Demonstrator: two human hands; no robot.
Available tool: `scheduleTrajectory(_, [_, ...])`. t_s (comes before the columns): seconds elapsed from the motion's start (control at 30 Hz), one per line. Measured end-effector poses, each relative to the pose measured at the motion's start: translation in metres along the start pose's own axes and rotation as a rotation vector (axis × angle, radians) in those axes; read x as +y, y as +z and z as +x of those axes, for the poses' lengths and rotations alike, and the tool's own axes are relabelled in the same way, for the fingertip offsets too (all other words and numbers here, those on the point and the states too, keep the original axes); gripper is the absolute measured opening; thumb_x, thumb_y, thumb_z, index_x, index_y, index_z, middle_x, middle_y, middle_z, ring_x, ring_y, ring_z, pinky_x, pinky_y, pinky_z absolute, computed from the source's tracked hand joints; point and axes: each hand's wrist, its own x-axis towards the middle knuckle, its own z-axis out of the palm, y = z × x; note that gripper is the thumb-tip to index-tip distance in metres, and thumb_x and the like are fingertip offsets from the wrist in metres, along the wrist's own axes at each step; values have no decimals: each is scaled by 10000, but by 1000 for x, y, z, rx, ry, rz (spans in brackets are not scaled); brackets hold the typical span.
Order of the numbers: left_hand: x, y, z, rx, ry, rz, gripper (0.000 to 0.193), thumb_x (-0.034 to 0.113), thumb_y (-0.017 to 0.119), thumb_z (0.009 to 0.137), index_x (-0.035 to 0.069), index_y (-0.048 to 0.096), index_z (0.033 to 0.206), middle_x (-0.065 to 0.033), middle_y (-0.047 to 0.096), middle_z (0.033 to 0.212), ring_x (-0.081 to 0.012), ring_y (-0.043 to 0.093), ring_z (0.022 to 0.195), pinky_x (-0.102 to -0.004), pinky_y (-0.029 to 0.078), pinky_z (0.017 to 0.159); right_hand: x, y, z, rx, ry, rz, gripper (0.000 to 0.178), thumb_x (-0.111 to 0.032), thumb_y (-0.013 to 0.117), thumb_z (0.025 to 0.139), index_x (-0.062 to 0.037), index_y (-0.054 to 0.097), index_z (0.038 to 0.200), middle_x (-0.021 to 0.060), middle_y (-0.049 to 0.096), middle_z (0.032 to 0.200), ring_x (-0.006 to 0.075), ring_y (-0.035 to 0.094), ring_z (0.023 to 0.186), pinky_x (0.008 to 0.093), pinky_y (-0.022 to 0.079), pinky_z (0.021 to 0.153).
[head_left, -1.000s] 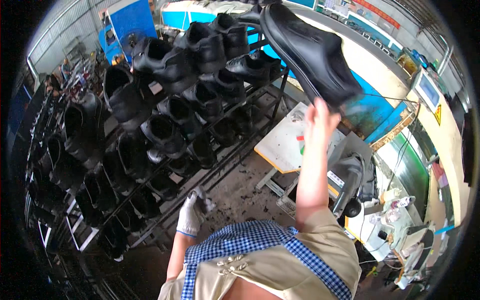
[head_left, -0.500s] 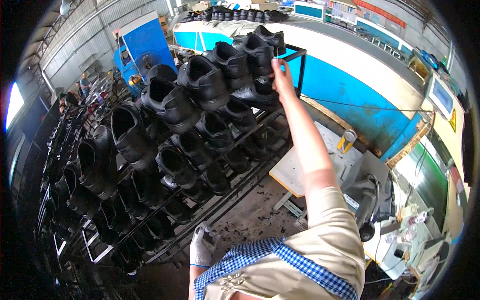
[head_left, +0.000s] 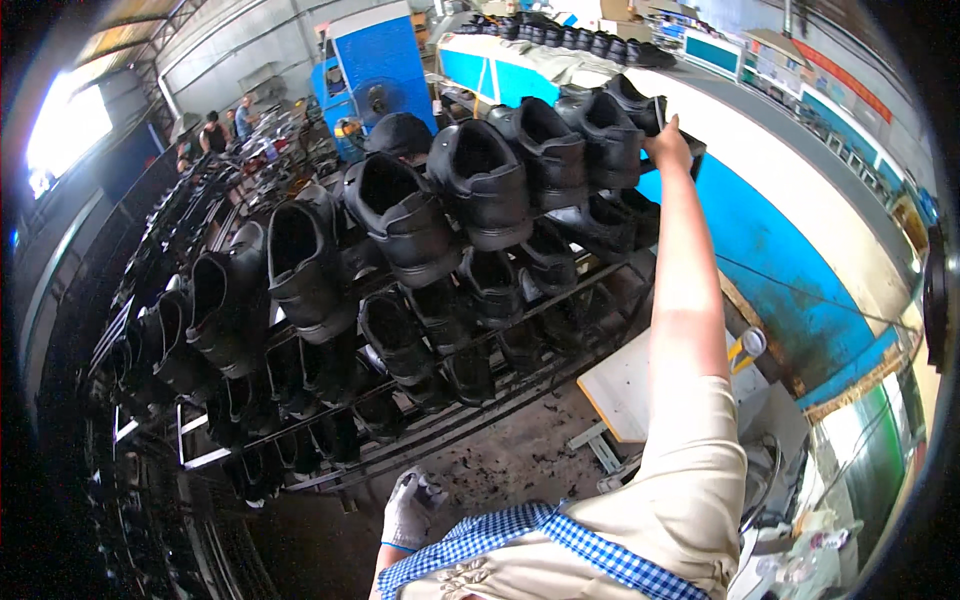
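Observation:
My bare right hand [head_left: 668, 147] reaches out to the far right end of the rack's top row. Its fingers are closed around a thin pale stick-like thing [head_left: 660, 110], which points up beside the last black shoe [head_left: 632, 98]. Just left of that hand stands another black shoe [head_left: 608, 135] with its heel toward me. Low in front of my body, my left hand [head_left: 410, 512] wears a white knit glove. Its fingers are curled, and a dark grey patch shows at them; whether that is a held thing or the glove itself is unclear.
A dark metal rack [head_left: 520, 335] carries several tiers of black shoes. Right of it stand a white-topped table [head_left: 622, 385] and a yellow-and-white cup-like item [head_left: 748, 345]. Behind is a long blue-and-white machine [head_left: 770, 265]. A blue cabinet [head_left: 385, 75] and several people stand farther back.
The view has swung left, so the rack appears farther right. My right hand remains by the last top-row shoe, still with the thin pale thing. The left hand stays low and curled.

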Motion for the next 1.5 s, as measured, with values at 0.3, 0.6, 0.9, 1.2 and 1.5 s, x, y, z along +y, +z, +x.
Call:
scheduleTrajectory(0.3, [-3,26,-7,46,-53,-32,123,165,520,967,129,566,1075,-2,586,867,-176,584,800,-418,525,790,35,7,-6,264,-60,356,669,-387,826,602,-9,620,1114,213,637,1156,323,643,1024,425,500,885])
scheduleTrajectory(0.6, [2,40,-1,-64,-94,179,178,197,571,939,115,582,1097,-35,637,970,-201,599,865,-372,511,746,56,-103,-165,762,-359,1050,811,-140,901,628,26,433,1269,156,358,1261,248,515,1111,370,479,935])
scheduleTrajectory(0.9, [17,61,35,-643,197,443,259,152,596,897,79,566,1143,-29,598,1069,-144,572,971,-289,450,877,77,-129,-400,243,-283,751,755,-114,833,566,-69,499,1242,75,538,1109,203,529,1084,355,457,905])
scheduleTrajectory(1.2, [53,87,21,-676,236,721,356,159,639,896,27,564,1217,-30,625,1128,-139,571,1036,-291,445,940,36,-56,-518,-584,-606,705,740,-198,862,637,-65,507,1272,106,528,1153,261,543,1097,342,430,948])
scheduleTrajectory(1.5, [69,50,-5,-711,361,656,256,203,680,894,10,638,1056,-17,662,914,-95,569,787,-263,487,725,-1,-56,-533,-586,-740,702,347,-106,793,767,-52,689,1094,69,586,1005,146,613,787,270,479,632])
